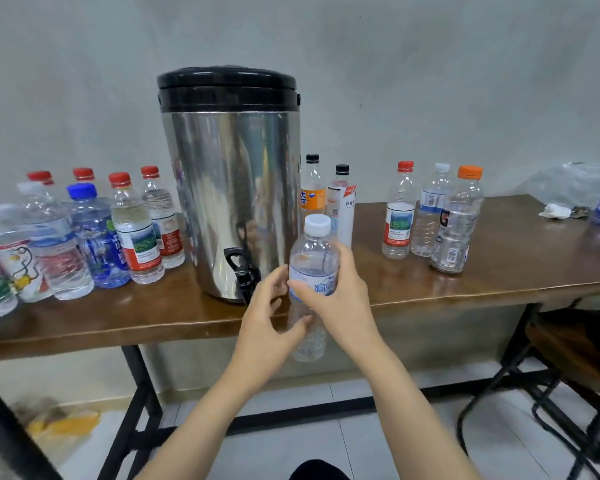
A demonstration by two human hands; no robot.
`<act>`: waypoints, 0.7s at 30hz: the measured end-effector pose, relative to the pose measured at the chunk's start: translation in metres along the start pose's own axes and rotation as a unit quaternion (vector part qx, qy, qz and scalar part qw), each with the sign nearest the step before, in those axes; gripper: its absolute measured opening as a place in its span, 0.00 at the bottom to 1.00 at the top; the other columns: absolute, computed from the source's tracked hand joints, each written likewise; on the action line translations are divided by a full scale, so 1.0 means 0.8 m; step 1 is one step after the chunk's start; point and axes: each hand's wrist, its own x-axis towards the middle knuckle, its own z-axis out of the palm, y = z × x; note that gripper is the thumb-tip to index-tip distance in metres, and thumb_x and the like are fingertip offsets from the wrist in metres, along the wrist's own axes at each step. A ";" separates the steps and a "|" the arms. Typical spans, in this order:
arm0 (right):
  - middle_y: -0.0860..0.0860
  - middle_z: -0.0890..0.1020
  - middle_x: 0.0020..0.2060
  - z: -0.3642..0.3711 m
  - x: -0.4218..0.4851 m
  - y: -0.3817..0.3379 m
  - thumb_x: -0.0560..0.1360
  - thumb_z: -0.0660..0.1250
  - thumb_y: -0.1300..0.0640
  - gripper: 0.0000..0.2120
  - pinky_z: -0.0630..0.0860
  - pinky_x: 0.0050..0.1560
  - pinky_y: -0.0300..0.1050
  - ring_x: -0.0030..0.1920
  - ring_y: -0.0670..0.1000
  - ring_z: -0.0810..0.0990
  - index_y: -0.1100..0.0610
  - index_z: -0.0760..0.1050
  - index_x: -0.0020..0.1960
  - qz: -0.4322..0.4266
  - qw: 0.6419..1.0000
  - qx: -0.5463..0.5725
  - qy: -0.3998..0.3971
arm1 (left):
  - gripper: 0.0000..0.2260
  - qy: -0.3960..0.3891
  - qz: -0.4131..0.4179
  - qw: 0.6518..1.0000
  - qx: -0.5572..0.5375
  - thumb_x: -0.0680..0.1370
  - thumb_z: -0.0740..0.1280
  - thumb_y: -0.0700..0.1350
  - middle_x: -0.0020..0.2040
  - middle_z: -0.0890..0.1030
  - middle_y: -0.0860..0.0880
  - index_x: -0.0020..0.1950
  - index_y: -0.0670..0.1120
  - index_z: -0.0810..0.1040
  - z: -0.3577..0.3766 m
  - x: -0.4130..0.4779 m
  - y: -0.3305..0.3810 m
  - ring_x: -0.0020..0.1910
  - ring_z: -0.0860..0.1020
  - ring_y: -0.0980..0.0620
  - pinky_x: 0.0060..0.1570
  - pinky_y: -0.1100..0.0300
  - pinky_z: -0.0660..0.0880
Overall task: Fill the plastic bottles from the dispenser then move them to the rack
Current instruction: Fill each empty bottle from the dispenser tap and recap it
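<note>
Firmly, right hand (343,303) wraps the white-capped bottle (314,261); left hand (264,323) alongside, fingers spread.

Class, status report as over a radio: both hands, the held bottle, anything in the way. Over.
Right hand grips white-capped bottle. Left hand open, at its lower body. Cap on; dispenser tap just left.

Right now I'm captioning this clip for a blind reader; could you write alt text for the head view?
A person's right hand grips a white-capped clear plastic bottle before a wooden table, the left hand open close beside it, near the black tap of a steel dispenser. More capped bottles stand on the table on both sides of it.
</note>
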 end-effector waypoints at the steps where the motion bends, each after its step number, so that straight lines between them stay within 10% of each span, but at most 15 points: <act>1: 0.38 0.80 0.57 0.006 -0.007 0.000 0.68 0.78 0.53 0.36 0.75 0.57 0.40 0.56 0.39 0.79 0.42 0.64 0.69 -0.005 1.000 -0.009 -0.002 | 0.27 0.011 -0.006 1.000 -0.014 0.74 0.72 0.36 0.66 0.76 0.55 0.68 0.55 0.70 -0.016 -0.003 0.010 0.63 0.76 0.58 0.64 0.63 0.72; 5: 0.39 0.80 0.58 0.037 -0.030 -0.006 0.66 0.80 0.54 0.36 0.72 0.56 0.34 0.57 0.39 0.78 0.43 0.66 0.68 -0.018 0.999 -0.007 -0.027 | 0.15 0.049 0.007 0.998 -0.033 0.82 0.61 0.38 0.63 0.79 0.52 0.68 0.49 0.72 -0.071 0.008 0.063 0.61 0.78 0.58 0.61 0.63 0.73; 14: 0.37 0.77 0.63 0.096 -0.069 -0.015 0.66 0.80 0.51 0.40 0.76 0.61 0.41 0.61 0.38 0.76 0.39 0.64 0.72 -0.015 0.997 0.032 -0.065 | 0.20 -0.123 -0.069 0.990 -0.023 0.79 0.60 0.48 0.64 0.81 0.51 0.69 0.45 0.74 -0.135 0.012 0.084 0.65 0.77 0.54 0.64 0.58 0.74; 21: 0.38 0.77 0.62 0.123 -0.092 -0.008 0.66 0.79 0.48 0.39 0.77 0.58 0.48 0.60 0.41 0.78 0.38 0.64 0.72 0.000 0.998 -0.011 -0.056 | 0.09 -0.004 -0.086 0.995 -0.057 0.75 0.70 0.41 0.53 0.84 0.46 0.51 0.51 0.84 -0.137 -0.007 0.062 0.50 0.82 0.53 0.47 0.62 0.78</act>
